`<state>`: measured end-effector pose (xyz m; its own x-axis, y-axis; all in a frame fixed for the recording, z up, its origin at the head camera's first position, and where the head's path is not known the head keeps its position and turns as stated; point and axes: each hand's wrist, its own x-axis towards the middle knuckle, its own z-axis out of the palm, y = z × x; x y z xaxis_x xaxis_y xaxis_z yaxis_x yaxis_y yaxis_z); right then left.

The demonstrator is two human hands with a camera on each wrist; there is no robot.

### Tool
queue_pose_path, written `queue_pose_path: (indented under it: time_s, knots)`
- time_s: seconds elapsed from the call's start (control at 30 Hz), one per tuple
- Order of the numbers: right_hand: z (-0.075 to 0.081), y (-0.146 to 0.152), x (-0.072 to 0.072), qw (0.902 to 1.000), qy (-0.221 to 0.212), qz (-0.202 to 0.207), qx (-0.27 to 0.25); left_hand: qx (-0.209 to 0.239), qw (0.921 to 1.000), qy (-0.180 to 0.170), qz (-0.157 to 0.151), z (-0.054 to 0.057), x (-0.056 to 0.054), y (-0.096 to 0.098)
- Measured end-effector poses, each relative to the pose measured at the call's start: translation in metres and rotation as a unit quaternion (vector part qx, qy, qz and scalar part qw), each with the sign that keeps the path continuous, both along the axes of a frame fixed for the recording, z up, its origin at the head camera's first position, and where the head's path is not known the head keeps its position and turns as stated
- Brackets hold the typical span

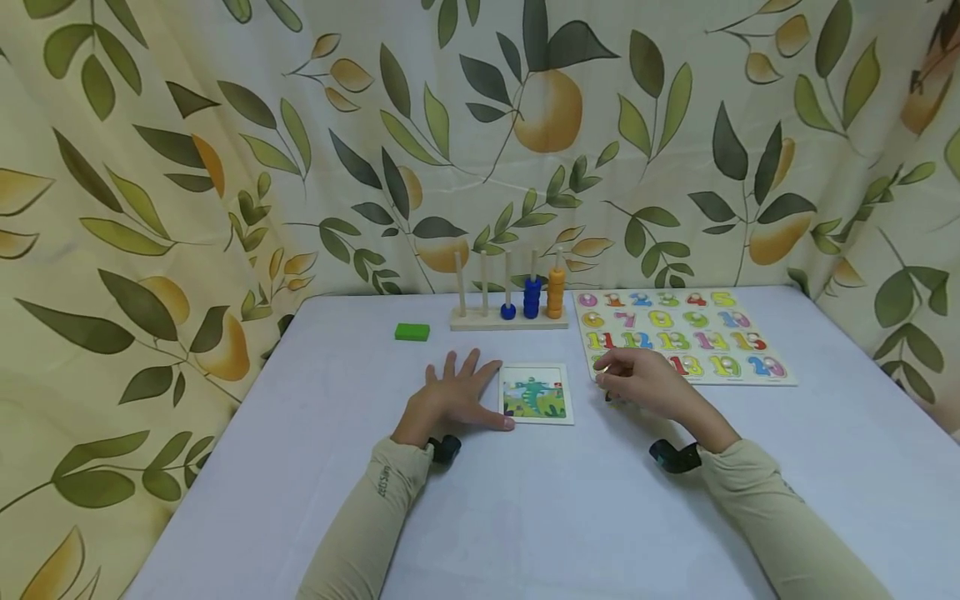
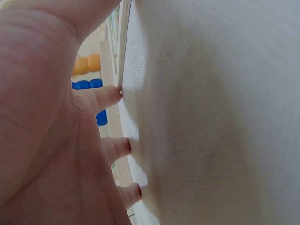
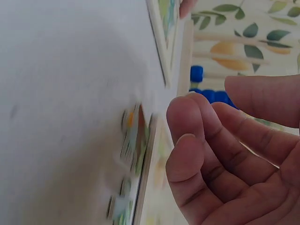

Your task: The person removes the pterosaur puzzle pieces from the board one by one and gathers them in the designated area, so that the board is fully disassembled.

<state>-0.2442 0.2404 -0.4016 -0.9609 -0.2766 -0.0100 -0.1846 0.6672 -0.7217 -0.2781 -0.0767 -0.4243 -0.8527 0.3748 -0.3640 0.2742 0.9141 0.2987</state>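
A small white-framed puzzle [image 1: 537,418] with a green dinosaur-like picture lies flat on the table. My left hand [image 1: 453,398] is spread on the cloth at its left side, forefinger and thumb at the frame's edge. In the left wrist view, the fingertips [image 2: 123,146] press down on the cloth. My right hand [image 1: 648,383] hovers by the near left corner of a number board [image 1: 750,379], its fingers loosely bent and the thumb apart. Nothing shows between them. Beneath it, small puzzle pieces [image 3: 133,136] lie on the cloth, mostly hidden in the head view.
A wooden peg abacus [image 1: 508,323] with blue and orange beads stands at the back, left of the number board. Further left lies a green block [image 1: 412,332]. A leaf-patterned curtain [image 1: 480,150] hangs behind the white-covered table [image 1: 570,517].
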Motion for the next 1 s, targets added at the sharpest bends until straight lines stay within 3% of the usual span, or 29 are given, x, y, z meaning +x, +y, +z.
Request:
queue_pose_path:
  time_s: [0.5,1.0]
  knots:
    - [0.001,-0.039,-0.007,0.9990,0.002,0.040,-0.018,-0.012,0.9999,0.007,0.004,0.000,-0.001,0.002]
    - [-0.010,-0.069,-0.023,0.9965,-0.001,0.082,-0.018,-0.024,0.9997,-0.002,0.003,-0.003,-0.005,0.002]
